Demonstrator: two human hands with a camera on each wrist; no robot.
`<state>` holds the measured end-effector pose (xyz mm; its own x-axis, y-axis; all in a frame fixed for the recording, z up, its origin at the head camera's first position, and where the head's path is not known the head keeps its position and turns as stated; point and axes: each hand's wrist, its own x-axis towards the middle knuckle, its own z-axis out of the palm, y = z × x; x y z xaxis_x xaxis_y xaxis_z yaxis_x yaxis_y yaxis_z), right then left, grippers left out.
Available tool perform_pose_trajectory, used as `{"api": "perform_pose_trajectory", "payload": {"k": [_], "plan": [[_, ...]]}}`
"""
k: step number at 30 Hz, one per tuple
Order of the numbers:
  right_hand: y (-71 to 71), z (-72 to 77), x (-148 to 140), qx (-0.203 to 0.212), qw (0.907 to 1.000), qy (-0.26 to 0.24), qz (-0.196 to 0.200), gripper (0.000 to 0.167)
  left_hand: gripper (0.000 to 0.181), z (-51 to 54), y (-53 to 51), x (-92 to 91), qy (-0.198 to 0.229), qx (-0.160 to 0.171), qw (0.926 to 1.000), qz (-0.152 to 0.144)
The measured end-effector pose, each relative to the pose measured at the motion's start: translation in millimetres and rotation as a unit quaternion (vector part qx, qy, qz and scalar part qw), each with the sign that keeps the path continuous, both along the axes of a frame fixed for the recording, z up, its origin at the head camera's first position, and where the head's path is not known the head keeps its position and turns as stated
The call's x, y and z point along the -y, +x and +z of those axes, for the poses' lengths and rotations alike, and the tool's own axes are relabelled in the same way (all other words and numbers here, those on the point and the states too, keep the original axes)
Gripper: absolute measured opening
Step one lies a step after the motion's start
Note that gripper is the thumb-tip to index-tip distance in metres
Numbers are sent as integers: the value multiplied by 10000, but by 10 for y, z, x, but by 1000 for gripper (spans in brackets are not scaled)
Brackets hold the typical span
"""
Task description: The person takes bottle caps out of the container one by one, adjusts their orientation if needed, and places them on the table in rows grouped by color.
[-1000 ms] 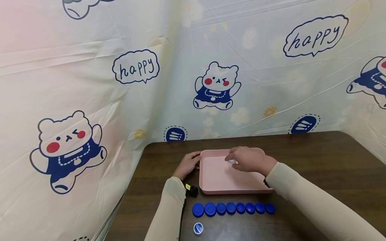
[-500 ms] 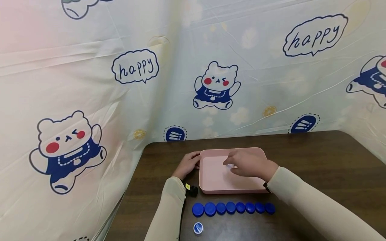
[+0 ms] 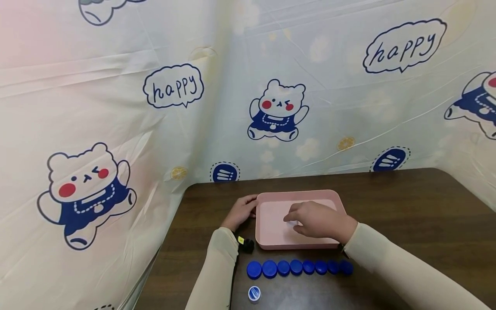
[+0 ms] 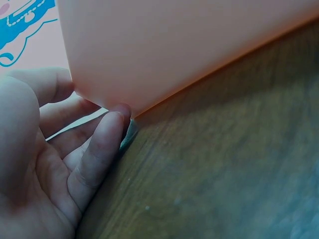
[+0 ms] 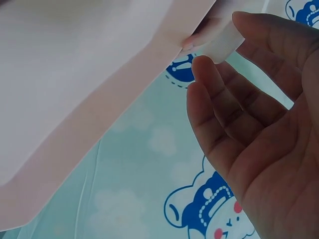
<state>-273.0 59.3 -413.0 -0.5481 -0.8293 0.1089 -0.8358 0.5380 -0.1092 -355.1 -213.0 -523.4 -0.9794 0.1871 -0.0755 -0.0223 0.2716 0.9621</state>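
My left hand point(image 3: 241, 211) holds the left edge of a pink tray point(image 3: 260, 224), toward its far corner. In the left wrist view, its thumb and fingertips meet the outer side of the tray at a corner. Over the middle of the tray, my right hand point(image 3: 319, 221) pinches a small white piece point(image 5: 224, 45) between thumb and fingers. That piece is pale and straight-edged in the right wrist view; its exact kind cannot be told. In the head view the hand hides most of it.
Before the tray runs a row of several round blue caps point(image 3: 296, 267), the left ones larger. Nearer still lies a small white cap point(image 3: 254, 294) with a blue printed top. All stand on a brown wooden table point(image 3: 407, 215), with a printed curtain point(image 3: 217, 129) behind.
My right hand has moved toward me and slightly left over the tray, still pinching the white piece. My left hand and the caps stay where they were.
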Motion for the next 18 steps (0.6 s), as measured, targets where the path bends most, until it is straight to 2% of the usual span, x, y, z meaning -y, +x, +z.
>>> {"api": "perform_pose_trajectory", "payload": {"k": [8, 18], "plan": [[80, 14, 5, -98, 9998, -49, 180, 27, 39, -12, -10, -4, -118, -43, 9999, 27], [162, -49, 2, -185, 9984, -298, 446, 23, 39, 5, 9, -4, -44, -76, 10000, -2]]}}
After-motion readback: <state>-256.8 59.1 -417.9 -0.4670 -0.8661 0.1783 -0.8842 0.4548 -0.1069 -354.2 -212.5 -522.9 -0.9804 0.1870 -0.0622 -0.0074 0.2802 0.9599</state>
